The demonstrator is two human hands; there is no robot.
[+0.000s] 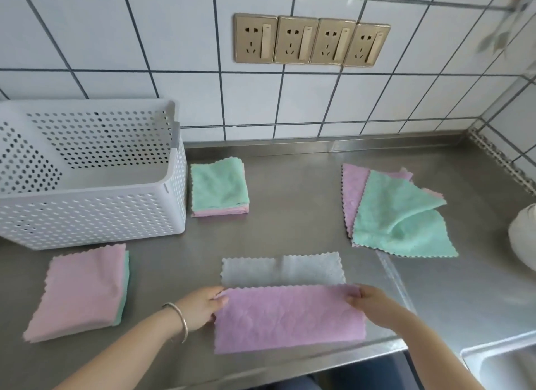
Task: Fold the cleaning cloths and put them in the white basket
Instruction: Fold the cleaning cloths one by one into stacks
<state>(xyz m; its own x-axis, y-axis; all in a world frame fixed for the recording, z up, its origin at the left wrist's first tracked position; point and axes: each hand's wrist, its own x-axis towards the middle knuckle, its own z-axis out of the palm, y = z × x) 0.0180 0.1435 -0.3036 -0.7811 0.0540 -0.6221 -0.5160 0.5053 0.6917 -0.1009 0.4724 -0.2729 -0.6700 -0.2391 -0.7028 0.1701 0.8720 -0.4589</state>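
Both hands pinch the purple cloth (290, 317) at its far corners, left hand (200, 305) and right hand (374, 305), long axis running left-right on the steel counter (290, 204). Two folded stacks (219, 186) wait by the one white basket (92, 209); unfolded cloths (397, 212) lie right.

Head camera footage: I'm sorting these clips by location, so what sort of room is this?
Most likely a kitchen. A stainless steel counter meets a white tiled wall that carries a row of four power sockets, and the corner of a sink shows at lower right.
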